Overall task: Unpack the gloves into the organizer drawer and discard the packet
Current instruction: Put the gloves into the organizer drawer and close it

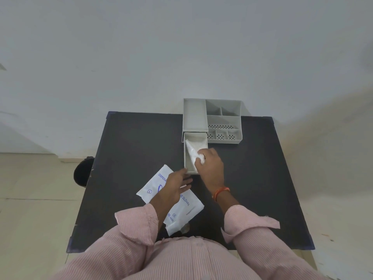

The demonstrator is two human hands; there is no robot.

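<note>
A grey organizer [224, 120] stands at the far side of the black table [129, 142]. Its drawer [186, 156] is pulled out toward me. A bundle of white, translucent gloves [191, 151] lies in the drawer, and my right hand [211, 167] is closed on its near end at the drawer's right wall. The white glove packet [157, 182] with blue print lies flat on the table in front of me. My left hand [177, 181] rests on the packet with fingers spread, fingertips at the drawer's near left corner.
A dark round bin [81, 171] stands on the floor beside the table's left edge. The organizer's open compartments hold nothing visible. A pale wall rises right behind the table.
</note>
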